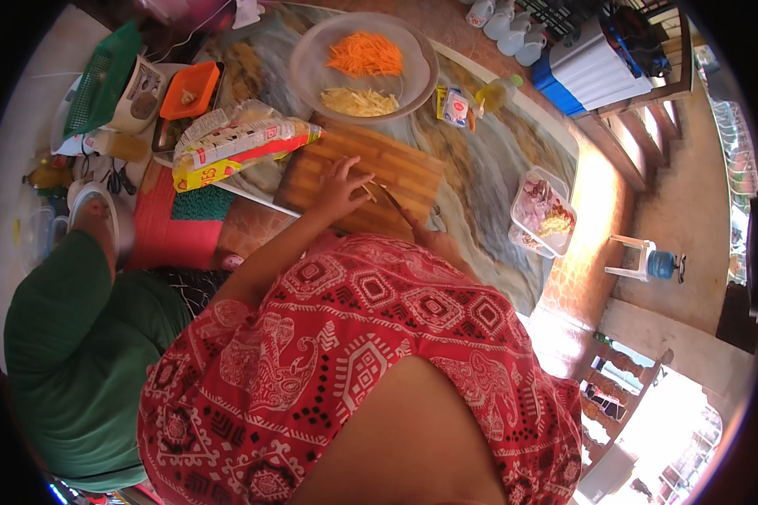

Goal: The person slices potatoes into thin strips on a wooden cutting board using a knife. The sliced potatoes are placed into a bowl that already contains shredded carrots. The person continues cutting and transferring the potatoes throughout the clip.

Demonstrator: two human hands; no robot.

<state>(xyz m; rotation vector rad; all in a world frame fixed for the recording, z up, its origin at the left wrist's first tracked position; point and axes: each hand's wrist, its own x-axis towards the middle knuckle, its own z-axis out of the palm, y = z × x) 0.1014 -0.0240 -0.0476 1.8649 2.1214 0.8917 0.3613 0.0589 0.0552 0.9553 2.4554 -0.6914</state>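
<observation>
A wooden cutting board point(385, 151) lies on the marble-patterned table before me. My right hand point(439, 245) grips a knife point(391, 199), its blade reaching over the board towards my left hand. Between the thumb and fingertips of my left hand point(341, 189) is a thin pale vegetable piece point(369, 192), close to the blade. Beyond the board stands a large translucent bowl point(426, 82). Inside it, shredded carrot point(365, 54) and pale vegetable strips point(360, 102) form two separate heaps.
Left of the board lies a plastic food bag point(240, 142), near an orange tray point(189, 88) and a kitchen scale point(144, 88). Small packets point(455, 106) and a bottle point(498, 91) stand at the right back. A plastic container point(543, 211) holds chopped ingredients. Another person in green point(95, 353) is on my left.
</observation>
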